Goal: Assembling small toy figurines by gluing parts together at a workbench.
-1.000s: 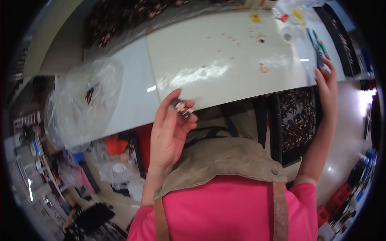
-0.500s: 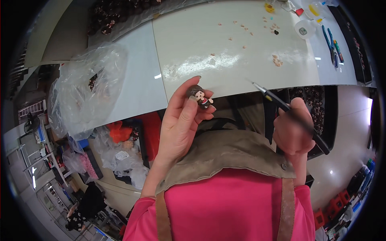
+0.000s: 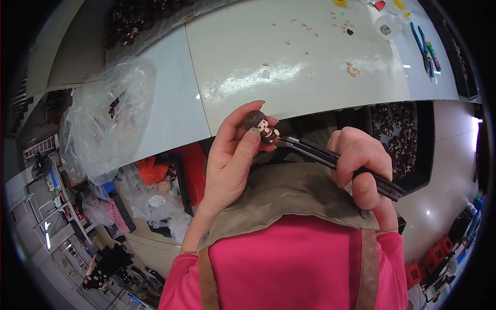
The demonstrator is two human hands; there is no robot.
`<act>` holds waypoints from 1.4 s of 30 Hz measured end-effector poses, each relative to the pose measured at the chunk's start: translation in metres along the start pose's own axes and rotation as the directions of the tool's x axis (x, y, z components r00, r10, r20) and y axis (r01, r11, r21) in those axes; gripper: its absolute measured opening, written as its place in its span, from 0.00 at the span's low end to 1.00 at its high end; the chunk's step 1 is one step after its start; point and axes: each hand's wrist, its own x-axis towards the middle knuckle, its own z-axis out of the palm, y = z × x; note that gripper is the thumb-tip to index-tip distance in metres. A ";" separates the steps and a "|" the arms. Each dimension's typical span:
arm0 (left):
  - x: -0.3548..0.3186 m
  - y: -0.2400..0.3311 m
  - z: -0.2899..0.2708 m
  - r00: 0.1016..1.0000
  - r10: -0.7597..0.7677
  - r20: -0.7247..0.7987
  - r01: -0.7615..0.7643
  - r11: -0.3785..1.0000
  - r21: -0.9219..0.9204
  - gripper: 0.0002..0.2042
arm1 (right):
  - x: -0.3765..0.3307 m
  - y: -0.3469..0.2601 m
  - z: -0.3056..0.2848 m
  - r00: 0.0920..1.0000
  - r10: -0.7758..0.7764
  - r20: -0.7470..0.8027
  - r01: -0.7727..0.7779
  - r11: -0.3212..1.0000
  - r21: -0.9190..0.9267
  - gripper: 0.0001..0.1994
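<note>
A small figurine (image 3: 262, 127) is being pinched between thumb and fingers of the left hand (image 3: 235, 155), just above the apron (image 3: 289, 199). A dark craft knife (image 3: 336, 161) is being gripped in the closed right hand (image 3: 361, 165), its tip being brought against the figurine. The thumb could be nicked, or the figurine gouged, should the blade slip.

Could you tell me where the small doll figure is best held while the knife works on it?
By its dark round head, as the left hand pinches the figure now, coming from the left. That leaves its lower body facing the knife in the right hand.
</note>
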 end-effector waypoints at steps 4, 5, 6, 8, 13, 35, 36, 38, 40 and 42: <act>0.000 -0.001 -0.003 0.999 0.019 0.029 -0.019 1.000 0.000 0.18 | 0.001 0.003 0.001 1.000 -0.019 -0.007 0.019 1.000 -0.002 0.22; 0.000 -0.001 -0.003 1.000 0.015 0.020 -0.015 1.000 -0.005 0.18 | 0.001 0.003 0.001 1.000 -0.018 -0.006 0.018 1.000 -0.004 0.22; 0.000 -0.001 -0.003 1.000 0.011 0.012 -0.010 1.000 -0.010 0.18 | 0.002 0.003 0.000 1.000 -0.016 -0.005 0.016 1.000 -0.005 0.21; 0.001 -0.002 -0.004 1.000 0.013 0.022 -0.013 1.000 -0.008 0.18 | 0.003 0.003 -0.002 1.000 -0.016 0.021 0.016 1.000 -0.008 0.20; 0.001 -0.002 -0.005 0.999 0.018 0.040 -0.018 1.000 -0.005 0.18 | 0.005 0.008 -0.004 0.995 -0.034 0.094 0.035 0.999 -0.013 0.18; 0.001 -0.003 0.000 0.999 0.040 0.000 -0.040 0.998 0.051 0.18 | 0.011 -0.008 0.003 0.978 0.197 0.074 -0.196 0.980 -0.018 0.20; 0.001 -0.003 0.001 0.997 0.069 -0.020 -0.068 0.995 0.071 0.19 | 0.011 -0.009 0.003 0.969 0.240 0.056 -0.241 0.970 0.017 0.20; 0.002 -0.006 -0.001 0.994 0.113 -0.008 -0.113 0.992 0.058 0.18 | 0.011 -0.009 0.005 0.950 0.310 0.044 -0.313 0.946 0.090 0.20; 0.002 -0.008 -0.002 0.988 0.158 0.004 -0.158 0.987 0.044 0.17 | 0.011 -0.005 0.007 0.949 0.312 0.038 -0.314 0.944 0.098 0.19; 0.003 -0.008 -0.001 0.974 0.225 -0.033 -0.223 0.972 0.072 0.17 | 0.011 -0.003 0.008 0.949 0.314 0.032 -0.315 0.943 0.106 0.19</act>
